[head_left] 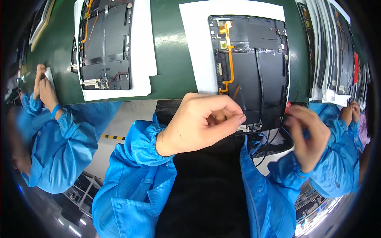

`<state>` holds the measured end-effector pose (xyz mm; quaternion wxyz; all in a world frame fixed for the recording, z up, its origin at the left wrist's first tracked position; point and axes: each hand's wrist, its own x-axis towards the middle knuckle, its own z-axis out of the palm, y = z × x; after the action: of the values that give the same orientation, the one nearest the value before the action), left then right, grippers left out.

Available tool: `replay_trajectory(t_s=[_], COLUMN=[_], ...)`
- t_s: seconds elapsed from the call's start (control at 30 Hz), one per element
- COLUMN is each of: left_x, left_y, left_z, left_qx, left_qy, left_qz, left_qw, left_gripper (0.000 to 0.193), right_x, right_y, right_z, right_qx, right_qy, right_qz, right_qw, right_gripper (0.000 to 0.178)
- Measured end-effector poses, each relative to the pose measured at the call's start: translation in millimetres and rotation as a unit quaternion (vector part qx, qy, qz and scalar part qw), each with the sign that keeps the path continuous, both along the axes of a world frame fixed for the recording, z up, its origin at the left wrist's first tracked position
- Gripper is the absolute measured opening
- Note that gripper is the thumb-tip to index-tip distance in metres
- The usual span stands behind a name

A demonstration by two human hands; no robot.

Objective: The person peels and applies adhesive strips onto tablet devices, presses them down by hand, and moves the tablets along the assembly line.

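Hiding one tablet [274, 75] corner: left hand [198, 121]

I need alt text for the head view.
A person's pinched left hand is over the near end of an opened black rectangular device, which overhangs a green table; the blurred right hand is near the device's right edge. Blue-clad co-workers are on both sides.

Green tabletop [170, 51]; at left, open device [115, 39] on white paper [141, 59], co-worker [65, 146] in blue.

Two foreground hands [192, 123], at least four tablets [274, 75], one table [172, 51] show.
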<state>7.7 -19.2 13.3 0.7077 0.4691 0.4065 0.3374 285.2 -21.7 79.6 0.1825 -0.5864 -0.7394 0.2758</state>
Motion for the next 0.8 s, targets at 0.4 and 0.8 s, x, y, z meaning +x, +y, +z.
replay_trajectory(t_s=[0.4, 0.8], left_x=[-9.7, -19.6], left_y=[30.5, 37.2], left_z=[-6.9, -22.7], left_qx=[0.466, 0.508], left_qy=[0.259, 0.374], left_qz=[-0.006, -0.11], left_qw=[0.846, 0.769], left_gripper=[0.03, 0.04], right_x=[-59.4, -53.6], right_y=[40.8, 103.3], right_z=[-33.5, -59.9], right_qx=[0.123, 0.119], right_qy=[0.064, 0.031], right_qz=[0.131, 0.108], right_qw=[0.982, 0.987], right_gripper=[0.022, 0.01])
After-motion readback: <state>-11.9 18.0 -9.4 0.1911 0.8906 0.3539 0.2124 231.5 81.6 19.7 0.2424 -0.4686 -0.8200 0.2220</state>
